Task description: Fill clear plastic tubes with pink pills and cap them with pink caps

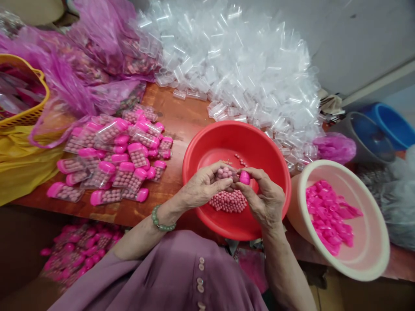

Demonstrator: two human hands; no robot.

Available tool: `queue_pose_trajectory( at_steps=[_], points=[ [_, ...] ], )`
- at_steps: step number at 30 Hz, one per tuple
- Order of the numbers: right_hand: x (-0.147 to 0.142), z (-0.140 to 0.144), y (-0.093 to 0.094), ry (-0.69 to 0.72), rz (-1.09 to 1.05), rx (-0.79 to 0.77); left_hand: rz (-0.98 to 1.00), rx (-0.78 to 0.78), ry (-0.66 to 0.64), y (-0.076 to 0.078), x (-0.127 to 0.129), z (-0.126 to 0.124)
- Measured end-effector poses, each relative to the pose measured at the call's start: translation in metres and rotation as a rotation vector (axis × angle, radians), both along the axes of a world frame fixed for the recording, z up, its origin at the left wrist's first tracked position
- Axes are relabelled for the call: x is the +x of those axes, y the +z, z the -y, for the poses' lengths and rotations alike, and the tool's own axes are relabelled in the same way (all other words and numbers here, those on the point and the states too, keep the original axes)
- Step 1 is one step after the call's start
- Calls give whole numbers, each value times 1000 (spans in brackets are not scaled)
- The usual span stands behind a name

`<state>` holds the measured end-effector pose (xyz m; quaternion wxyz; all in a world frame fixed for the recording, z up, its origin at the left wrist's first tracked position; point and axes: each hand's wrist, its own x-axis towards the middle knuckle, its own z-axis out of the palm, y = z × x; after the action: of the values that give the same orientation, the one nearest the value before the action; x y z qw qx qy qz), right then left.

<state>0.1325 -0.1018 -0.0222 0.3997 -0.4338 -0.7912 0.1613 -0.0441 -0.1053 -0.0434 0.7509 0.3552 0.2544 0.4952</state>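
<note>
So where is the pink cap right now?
Head view, centre: the pink cap is pinched in the right hand, over the red basin, against the left hand.

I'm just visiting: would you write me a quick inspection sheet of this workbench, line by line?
Surface: reddish-brown wooden table, crowded.
Job's things: small container filled with pink beads in the left hand; pink cap in the right hand; both held over a red basin with a heap of loose pink beads; cream basin of pink caps.
Clutter: pile of filled capped containers; heap of empty clear containers; pink plastic bags.
Grips: both hands closed on their pieces.
Cables: nothing seen.
Surroundings: yellow basket, blue tub, grey wall.
</note>
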Motion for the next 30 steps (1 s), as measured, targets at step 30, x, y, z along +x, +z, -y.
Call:
queue_pose_trajectory(
  at_steps=[30],
  points=[
    [-5,-12,7,-60,-470,-361,-153,27,-74,7,-10,-13]
  ],
)
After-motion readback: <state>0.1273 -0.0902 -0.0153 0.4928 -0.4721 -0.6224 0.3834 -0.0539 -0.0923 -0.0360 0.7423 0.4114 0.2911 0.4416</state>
